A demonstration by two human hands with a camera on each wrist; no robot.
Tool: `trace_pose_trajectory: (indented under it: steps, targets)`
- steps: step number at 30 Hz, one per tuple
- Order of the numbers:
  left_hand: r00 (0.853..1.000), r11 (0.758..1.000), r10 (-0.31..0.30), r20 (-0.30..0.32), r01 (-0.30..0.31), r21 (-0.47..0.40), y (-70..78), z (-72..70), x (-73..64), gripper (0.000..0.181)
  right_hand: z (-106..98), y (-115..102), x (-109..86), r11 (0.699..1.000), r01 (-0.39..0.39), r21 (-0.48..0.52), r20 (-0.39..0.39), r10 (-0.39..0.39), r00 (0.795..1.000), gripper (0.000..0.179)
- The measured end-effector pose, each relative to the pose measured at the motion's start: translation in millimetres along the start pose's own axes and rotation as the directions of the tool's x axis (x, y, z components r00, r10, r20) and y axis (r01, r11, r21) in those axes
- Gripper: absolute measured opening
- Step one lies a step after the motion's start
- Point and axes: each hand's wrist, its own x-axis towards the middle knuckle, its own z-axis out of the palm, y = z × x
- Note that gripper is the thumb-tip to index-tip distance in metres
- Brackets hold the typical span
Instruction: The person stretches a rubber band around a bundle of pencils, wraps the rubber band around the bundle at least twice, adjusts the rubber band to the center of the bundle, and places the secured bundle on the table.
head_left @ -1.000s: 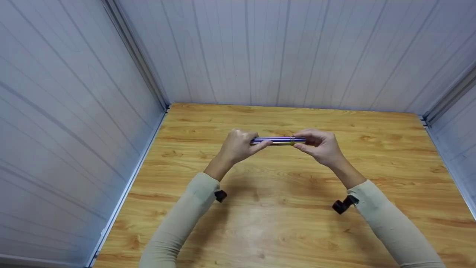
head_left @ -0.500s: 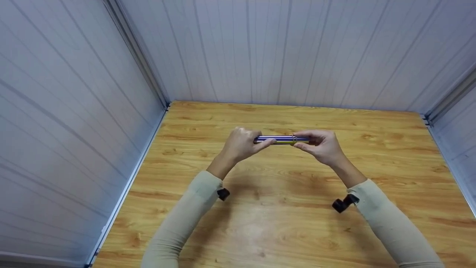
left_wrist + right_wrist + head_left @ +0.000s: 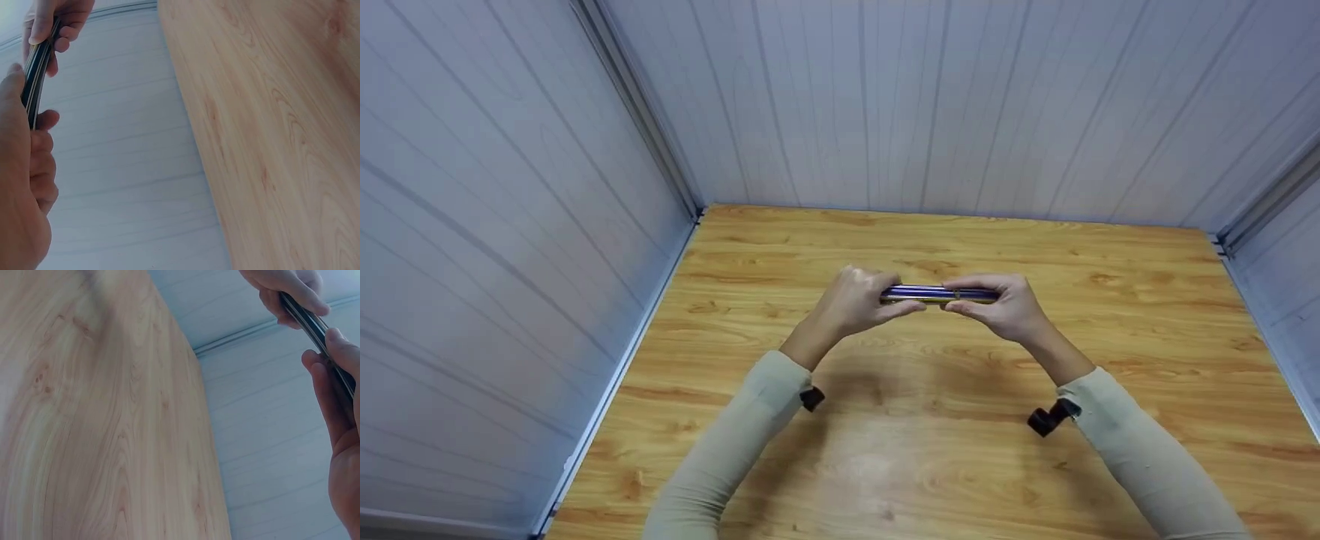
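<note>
A bundle of slim, shiny purple-blue and gold sticks [image 3: 922,293] is held level above the table, running left to right. My left hand [image 3: 851,304] grips its left end, thumb along the near side. My right hand [image 3: 1005,306] pinches the right part between thumb and fingers, close to a thin band [image 3: 957,294] that circles the bundle. In the left wrist view the bundle [image 3: 35,79] looks dark, with light edges, and spans the gap between both hands. The right wrist view shows the bundle [image 3: 309,323] running into my right palm. Both ends are partly hidden by the hands.
Below is a wood-grain table [image 3: 885,450]. A pale panelled wall [image 3: 900,105] stands along its back edge, another wall [image 3: 495,247] along the left side and a third [image 3: 1279,300] at the right. Small black wrist cameras [image 3: 1044,421] hang under the sleeves.
Both hands and the bundle have come slightly nearer, and the left hand has shifted right. The right hand's fingers have slid left over the band, so the hands are closer together.
</note>
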Motion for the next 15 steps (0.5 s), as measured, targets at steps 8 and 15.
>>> trace_pose_trajectory:
  steps: [8, 15]
  targets:
    - [0.998, 0.961, -0.017, -0.057, 0.0, -0.278, -7.8, 1.5, -10.5, 0.032, -4.9, -3.8, 0.9, 0.999, -0.021, -0.031, -0.018, 0.021, 1.0, 0.028]
    - [0.984, 0.854, -0.151, -0.097, 0.081, -0.515, -6.5, 3.0, -10.4, 0.03, -7.4, -7.6, -1.2, 0.999, -0.037, -0.005, -0.045, 0.037, 0.998, 0.029]
